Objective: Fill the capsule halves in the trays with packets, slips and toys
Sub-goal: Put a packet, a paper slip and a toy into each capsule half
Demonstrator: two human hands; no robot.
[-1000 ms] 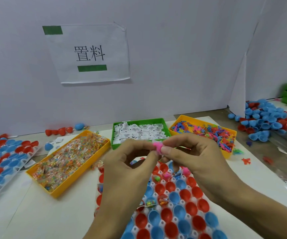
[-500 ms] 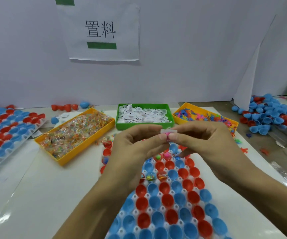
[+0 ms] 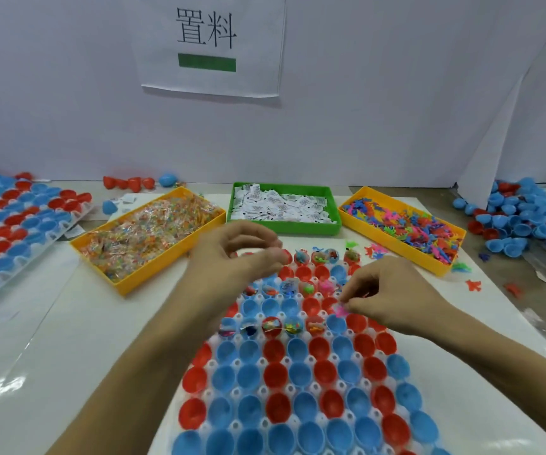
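Note:
The white tray (image 3: 313,386) of red and blue capsule halves lies in front of me, with several far halves holding packets, slips and toys. My right hand (image 3: 393,300) pinches a small pink toy (image 3: 341,311) just above a blue half (image 3: 335,324) in the partly filled row. My left hand (image 3: 232,257) hovers blurred over the tray's far left part with its fingers curled. I cannot make out whether it holds anything. Behind the tray stand a yellow bin of packets (image 3: 117,284), a green bin of slips (image 3: 284,226) and a yellow bin of toys (image 3: 393,247).
A second tray of capsule halves (image 3: 19,224) lies at the far left. Loose red and blue halves (image 3: 521,221) are piled at the right. Some toys (image 3: 473,285) lie scattered by the toy bin. A white wall with a paper sign stands behind.
My hands were together in front of me, pinching a pink toy between them. They have parted: the right hand went down to the tray with the toy, the left moved away to the left.

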